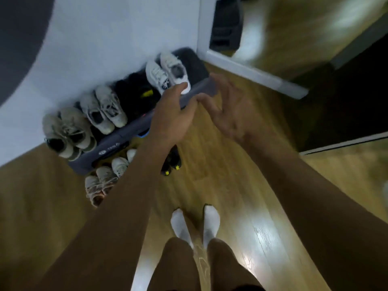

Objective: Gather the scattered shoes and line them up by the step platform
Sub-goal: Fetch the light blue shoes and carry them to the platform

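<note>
Left hand (172, 116) and right hand (231, 110) hover above the platform (117, 141), fingers (178, 91) loosely spread, gripping nothing; shoes (105, 110) line its top.

Only one marking shows lettering: on the grey front side of the step platform (123, 134), near its left end, stands a small round white logo (102, 152) with a short white word (113, 147) just to its right. The picture is blurred there, so the word cannot be read with any certainty; it looks like three or four letters. The white shoes (168, 74) at the right end of the platform's top carry dark marks on their sides, but no letters or numbers can be made out in them. On the other shoes, the wall and the floor nothing can be read
</note>
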Motion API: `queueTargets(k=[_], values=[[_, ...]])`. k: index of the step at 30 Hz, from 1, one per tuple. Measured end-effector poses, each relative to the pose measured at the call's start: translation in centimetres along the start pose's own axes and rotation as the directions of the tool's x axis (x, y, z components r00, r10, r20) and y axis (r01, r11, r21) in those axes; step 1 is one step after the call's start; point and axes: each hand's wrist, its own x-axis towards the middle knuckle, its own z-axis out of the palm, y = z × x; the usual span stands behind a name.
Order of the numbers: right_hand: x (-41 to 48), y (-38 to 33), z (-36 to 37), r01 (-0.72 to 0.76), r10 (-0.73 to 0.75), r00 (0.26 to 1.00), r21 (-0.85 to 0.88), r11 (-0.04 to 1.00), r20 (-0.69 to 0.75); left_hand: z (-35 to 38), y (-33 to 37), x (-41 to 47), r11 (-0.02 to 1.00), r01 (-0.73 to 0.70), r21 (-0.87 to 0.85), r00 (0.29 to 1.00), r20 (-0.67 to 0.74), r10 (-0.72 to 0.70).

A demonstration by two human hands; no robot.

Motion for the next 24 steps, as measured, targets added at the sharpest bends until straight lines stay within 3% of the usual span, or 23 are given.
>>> queueTargets(k=[5, 8, 11, 15, 24], values=[[-8.5, -3.8, -15.9, -0.062, 0.04, 0.963, -0.075, 0.995, -0.265, -4.4, 14.0, -6.2, 0.951, -0.307, -0.041, 0.951, 0.011, 0.308], [-14.4, -5.8, -22.0, -0.164, 0.111, 0.908, -0.099, 0.982, -0.404, -5.0, 21.1, -10.2, 0.865, -0.497, -0.071, 0.856, 0.123, 0.502], [-20.0, -7.4, -26.3, -0.276, 0.184, 0.831, -0.101, 0.956, -0.525, -4.3, 26.9, -13.6, 0.752, -0.642, -0.146, 0.714, 0.242, 0.657], [-29.6, -9.1, -30.9, -0.463, 0.284, 0.646, -0.068, 0.884, -0.708, -2.9, 33.7, -21.4, 0.53, -0.808, -0.255, 0.451, 0.31, 0.837], [-55.1, -13.1, -35.7, -0.759, 0.441, 0.234, 0.121, 0.64, -0.866, 1.9, 40.6, -44.5, 0.188, -0.801, -0.568, -0.056, 0.383, 0.922]])
